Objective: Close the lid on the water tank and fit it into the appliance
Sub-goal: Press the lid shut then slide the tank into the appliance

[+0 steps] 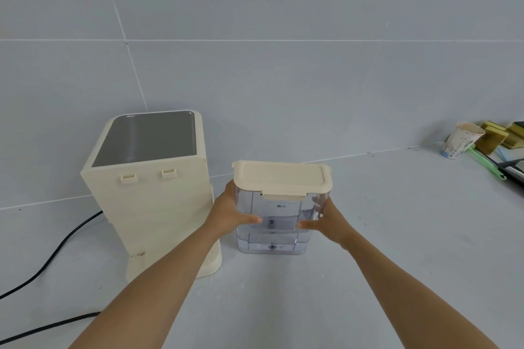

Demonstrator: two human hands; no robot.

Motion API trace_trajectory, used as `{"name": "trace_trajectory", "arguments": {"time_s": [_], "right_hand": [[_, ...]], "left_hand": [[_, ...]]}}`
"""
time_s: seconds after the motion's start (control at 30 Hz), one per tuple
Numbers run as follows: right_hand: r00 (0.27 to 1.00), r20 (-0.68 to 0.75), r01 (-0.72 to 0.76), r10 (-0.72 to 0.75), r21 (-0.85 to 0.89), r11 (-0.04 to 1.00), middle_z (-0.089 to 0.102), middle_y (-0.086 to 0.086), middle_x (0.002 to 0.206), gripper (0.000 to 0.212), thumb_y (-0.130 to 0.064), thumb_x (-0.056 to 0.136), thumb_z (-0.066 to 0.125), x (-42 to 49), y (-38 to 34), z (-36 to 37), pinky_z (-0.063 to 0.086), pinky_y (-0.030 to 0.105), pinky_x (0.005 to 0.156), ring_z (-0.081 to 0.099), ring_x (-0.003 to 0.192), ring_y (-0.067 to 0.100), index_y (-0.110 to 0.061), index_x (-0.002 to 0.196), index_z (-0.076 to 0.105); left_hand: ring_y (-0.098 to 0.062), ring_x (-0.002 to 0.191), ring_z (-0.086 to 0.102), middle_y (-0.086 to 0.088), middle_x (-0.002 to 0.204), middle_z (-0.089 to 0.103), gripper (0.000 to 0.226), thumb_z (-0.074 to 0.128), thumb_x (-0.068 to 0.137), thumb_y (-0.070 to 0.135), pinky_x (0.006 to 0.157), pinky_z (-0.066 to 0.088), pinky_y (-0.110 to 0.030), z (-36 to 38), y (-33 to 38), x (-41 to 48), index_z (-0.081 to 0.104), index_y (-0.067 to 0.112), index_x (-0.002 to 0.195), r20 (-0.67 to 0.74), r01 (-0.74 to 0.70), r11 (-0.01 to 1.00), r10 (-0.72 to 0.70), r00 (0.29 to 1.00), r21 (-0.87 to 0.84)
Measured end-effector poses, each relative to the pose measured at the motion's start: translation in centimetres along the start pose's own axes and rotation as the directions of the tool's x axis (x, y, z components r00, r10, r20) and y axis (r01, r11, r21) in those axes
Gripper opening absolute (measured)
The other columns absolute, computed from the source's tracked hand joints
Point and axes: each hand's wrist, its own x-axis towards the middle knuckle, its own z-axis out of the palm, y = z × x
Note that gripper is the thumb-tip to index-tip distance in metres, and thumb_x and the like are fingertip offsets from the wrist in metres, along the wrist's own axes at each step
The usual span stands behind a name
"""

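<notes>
Lid [280, 177] is seated on the water tank [272, 224]; left hand [231, 214] and right hand [326, 221] clasp its sides. The tank stands on the counter [397, 235] at 3 o'clock of the appliance [153, 198]. Next: lift, carry toward 9 o'clock, align with the base.

Likely a home kitchen: grey tiled wall [283, 37], matching bench [397, 221], sponges [493, 136] and a stained paper cup [460, 140] at right.
</notes>
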Motion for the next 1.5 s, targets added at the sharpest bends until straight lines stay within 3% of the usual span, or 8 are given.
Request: {"name": "trace_trajectory", "arguments": {"time_s": [0.3, 0.47, 0.8, 0.97, 1.13, 1.27, 1.33, 1.5], "right_hand": [[0.999, -0.013, -0.039, 0.037, -0.102, 0.994, 0.038, 0.003, 0.117, 0.080, -0.013, 0.070, 0.074, -0.6, -0.3, 0.3, 0.032, 0.027, 0.087, 0.039, 0.114, 0.021, -0.011, 0.134, 0.026], [1.000, 0.012, -0.001, 0.002, -0.126, 0.992, 0.039, 0.004, 0.116, 0.080, -0.013, 0.070, 0.075, -1.6, -1.3, 0.7, 0.032, 0.026, 0.086, 0.039, 0.107, 0.018, -0.010, 0.134, 0.027], [0.963, 0.206, 0.209, -0.175, -0.157, 0.965, 0.042, 0.001, 0.117, 0.085, -0.012, 0.071, 0.074, -2.6, -9.8, 4.2, 0.036, 0.024, 0.084, 0.041, 0.107, 0.014, -0.017, 0.138, 0.023], [0.949, 0.229, 0.241, -0.216, -0.086, 0.967, 0.039, -0.004, 0.121, 0.090, -0.011, 0.070, 0.075, -2.9, -12.0, 6.1, 0.035, 0.025, 0.086, 0.040, 0.110, 0.014, -0.020, 0.140, 0.020], [0.951, 0.219, 0.233, -0.218, -0.045, 0.971, 0.037, 0.004, 0.142, 0.094, -0.012, 0.069, 0.076, -2.9, -13.1, 6.8, 0.033, 0.024, 0.089, 0.041, 0.118, 0.015, -0.018, 0.142, 0.017], [0.946, 0.240, 0.228, -0.219, -0.011, 0.974, 0.040, 0.006, 0.142, 0.092, -0.012, 0.066, 0.078, -2.5, -14.9, 9.0, 0.033, 0.027, 0.097, 0.037, 0.131, 0.018, -0.016, 0.140, 0.023], [0.940, 0.252, 0.236, -0.228, -0.001, 0.972, 0.046, -0.001, 0.130, 0.088, -0.010, 0.065, 0.078, -2.3, -15.8, 10.2, 0.034, 0.026, 0.095, 0.042, 0.123, 0.014, -0.015, 0.137, 0.028], [0.936, 0.251, 0.254, -0.246, 0.002, 0.967, 0.054, -0.010, 0.109, 0.076, -0.008, 0.061, 0.081, -1.4, -16.8, 12.0, 0.039, 0.024, 0.085, 0.052, 0.104, 0.013, -0.020, 0.126, 0.043]], "left_hand": [[-0.020, 0.127, 0.041, -0.004, 0.133, 0.048, 0.087, 0.081, 0.062, 0.014, 0.092, 0.034, -0.019, -0.2, 0.0, -0.7, 0.030, 0.016, 0.132, 0.021, 0.000, 0.999, -0.001, 1.000, 0.040], [-0.019, 0.128, 0.040, -0.001, 0.132, 0.048, 0.091, 0.082, 0.061, 0.015, 0.094, 0.032, -0.020, -1.0, 0.3, -2.2, 0.028, 0.016, 0.134, 0.001, 0.006, 0.999, -0.006, 1.000, 0.054], [-0.019, 0.099, 0.049, -0.002, 0.101, 0.052, 0.079, 0.083, 0.060, 0.016, 0.071, 0.038, -0.021, -8.1, 2.4, -9.1, 0.037, 0.010, 0.125, -0.268, 0.110, 0.992, -0.092, 0.959, 0.054], [-0.022, 0.127, 0.043, -0.006, 0.136, 0.049, 0.087, 0.082, 0.060, 0.012, 0.094, 0.036, -0.025, -10.5, 3.2, -11.0, 0.034, 0.016, 0.132, -0.324, 0.099, 0.994, -0.081, 0.943, 0.037], [-0.022, 0.129, 0.041, -0.008, 0.138, 0.047, 0.085, 0.082, 0.060, 0.011, 0.093, 0.034, -0.025, -12.3, 4.4, -11.7, 0.036, 0.013, 0.131, -0.333, 0.128, 0.992, -0.113, 0.936, 0.023], [-0.022, 0.121, 0.046, 0.000, 0.115, 0.058, 0.083, 0.084, 0.057, 0.011, 0.093, 0.037, -0.029, -15.1, 4.0, -12.8, 0.039, 0.011, 0.127, -0.380, 0.161, 0.987, -0.145, 0.913, 0.010], [-0.016, 0.110, 0.045, 0.009, 0.093, 0.052, 0.083, 0.084, 0.056, 0.011, 0.087, 0.037, -0.027, -16.2, 3.5, -13.0, 0.040, 0.013, 0.126, -0.396, 0.170, 0.985, -0.153, 0.905, 0.007], [-0.015, 0.093, 0.044, 0.018, 0.075, 0.038, 0.073, 0.085, 0.056, 0.013, 0.065, 0.038, -0.015, -17.7, 2.4, -13.0, 0.039, 0.028, 0.111, -0.427, 0.146, 0.989, -0.125, 0.896, 0.016]]}}
